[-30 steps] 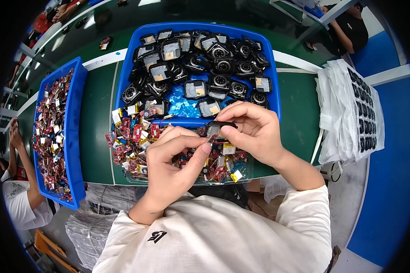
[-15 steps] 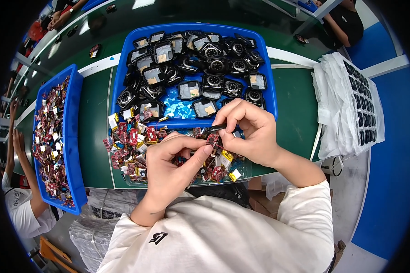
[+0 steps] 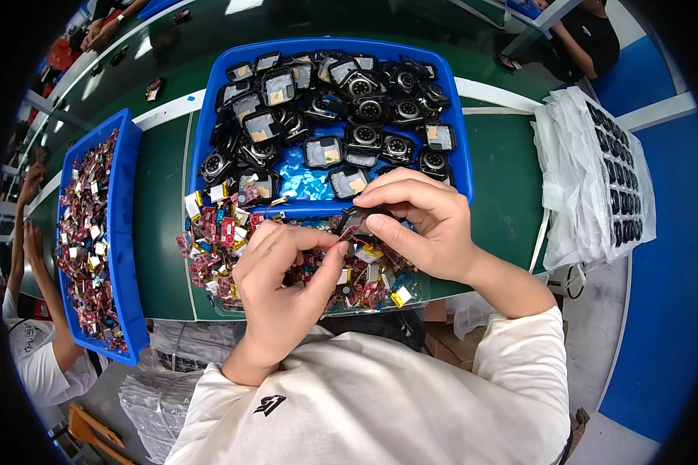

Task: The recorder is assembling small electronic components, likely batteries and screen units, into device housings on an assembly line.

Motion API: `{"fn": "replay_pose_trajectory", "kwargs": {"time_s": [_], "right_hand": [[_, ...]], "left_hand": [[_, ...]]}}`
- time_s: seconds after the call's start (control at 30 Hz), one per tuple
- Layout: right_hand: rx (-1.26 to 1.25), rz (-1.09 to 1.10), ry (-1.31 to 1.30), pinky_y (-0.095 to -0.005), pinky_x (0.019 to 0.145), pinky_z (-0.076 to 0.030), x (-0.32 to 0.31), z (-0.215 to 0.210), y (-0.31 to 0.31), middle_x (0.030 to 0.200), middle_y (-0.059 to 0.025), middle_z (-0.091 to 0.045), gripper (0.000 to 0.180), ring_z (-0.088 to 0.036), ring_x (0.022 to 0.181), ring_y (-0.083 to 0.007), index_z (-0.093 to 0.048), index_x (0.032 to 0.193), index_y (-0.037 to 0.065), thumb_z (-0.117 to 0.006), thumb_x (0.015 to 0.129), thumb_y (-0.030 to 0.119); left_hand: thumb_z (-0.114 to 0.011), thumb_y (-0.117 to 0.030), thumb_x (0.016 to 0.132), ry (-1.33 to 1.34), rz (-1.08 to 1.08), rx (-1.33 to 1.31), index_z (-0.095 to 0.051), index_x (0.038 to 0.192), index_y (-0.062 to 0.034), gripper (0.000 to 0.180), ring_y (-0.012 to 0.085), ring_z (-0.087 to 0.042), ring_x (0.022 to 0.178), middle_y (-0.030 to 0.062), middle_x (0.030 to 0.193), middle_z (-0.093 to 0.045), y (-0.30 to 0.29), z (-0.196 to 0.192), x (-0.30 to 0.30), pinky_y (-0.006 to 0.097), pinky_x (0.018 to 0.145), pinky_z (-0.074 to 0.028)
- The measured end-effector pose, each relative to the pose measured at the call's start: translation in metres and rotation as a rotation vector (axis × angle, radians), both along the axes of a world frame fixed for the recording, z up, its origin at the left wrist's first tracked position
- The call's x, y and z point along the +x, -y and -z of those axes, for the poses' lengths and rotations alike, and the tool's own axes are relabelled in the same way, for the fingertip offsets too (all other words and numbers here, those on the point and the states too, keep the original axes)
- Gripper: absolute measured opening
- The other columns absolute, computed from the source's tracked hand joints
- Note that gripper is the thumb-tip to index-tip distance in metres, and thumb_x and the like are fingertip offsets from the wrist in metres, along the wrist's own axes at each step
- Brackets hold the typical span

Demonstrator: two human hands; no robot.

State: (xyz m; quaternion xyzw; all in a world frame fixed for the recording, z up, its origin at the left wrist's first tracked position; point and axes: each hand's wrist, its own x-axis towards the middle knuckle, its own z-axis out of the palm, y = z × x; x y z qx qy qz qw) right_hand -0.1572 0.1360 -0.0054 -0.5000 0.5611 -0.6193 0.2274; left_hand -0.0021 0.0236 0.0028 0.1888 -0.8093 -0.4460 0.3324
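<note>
My right hand pinches a small black square part between thumb and fingers, just below the front wall of a blue bin full of black square and round parts. My left hand is curled beside it, thumb and forefinger closed on a tiny red-and-gold piece that I can barely make out, over a pile of small red, gold and white pieces in a clear tray on the green table.
A second blue bin of red pieces stands at the left, with another person's arms beside it. A stack of white bags with black parts lies at the right. More people sit across the table at the top.
Both hands stayed over the pile. My right hand's fingers shifted slightly on the black part and my left hand moved a little closer to it.
</note>
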Motion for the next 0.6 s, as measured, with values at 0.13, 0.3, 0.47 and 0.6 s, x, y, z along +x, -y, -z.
{"fn": "replay_pose_trajectory", "kwargs": {"time_s": [0.13,0.3,0.47,0.6], "right_hand": [[0.027,-0.002,0.135,-0.0255,0.076,-0.055,0.002,0.004,-0.002,0.101,-0.0111,-0.063,0.018,-0.063,0.091,-0.0145,-0.065,0.099,-0.001,-0.064,0.082,-0.001],[0.084,0.078,-0.057,-0.0248,0.068,-0.054,0.001,0.004,-0.004,0.09,-0.0107,-0.067,0.016,-0.065,0.08,-0.013,-0.066,0.09,-0.002,-0.067,0.074,-0.004],[-0.106,0.122,-0.281,-0.0249,0.064,-0.054,-0.001,0.007,0.003,0.086,-0.0119,-0.068,0.016,-0.066,0.076,-0.0158,-0.066,0.086,-0.002,-0.069,0.071,-0.005],[-0.119,0.109,-0.298,-0.025,0.064,-0.054,-0.002,0.007,0.003,0.089,-0.0125,-0.067,0.018,-0.066,0.076,-0.0168,-0.066,0.088,-0.002,-0.068,0.07,-0.005]], "left_hand": [[-0.074,0.0,0.067,-0.037,0.035,-0.198,-0.067,0.075,-0.0042,0.011,0.0204,-0.055,0.063,0.0068,0.073,-0.067,-0.001,-0.004,0.001,0.029,0.059,-0.041],[-0.075,-0.001,0.069,0.021,0.073,-0.006,-0.068,0.075,-0.0037,0.01,0.0154,-0.052,0.059,0.0044,0.069,-0.064,-0.002,-0.001,0.001,0.026,0.056,-0.039],[-0.074,-0.002,0.071,0.043,0.06,0.192,-0.068,0.079,-0.0023,0.01,0.009,-0.047,0.057,0.0016,0.065,-0.06,-0.004,0.007,0.0,0.023,0.052,-0.037],[-0.074,-0.003,0.075,0.04,0.05,0.418,-0.068,0.082,-0.0008,0.01,0.0055,-0.048,0.06,0.0007,0.068,-0.061,-0.004,0.008,0.002,0.02,0.054,-0.038]]}}
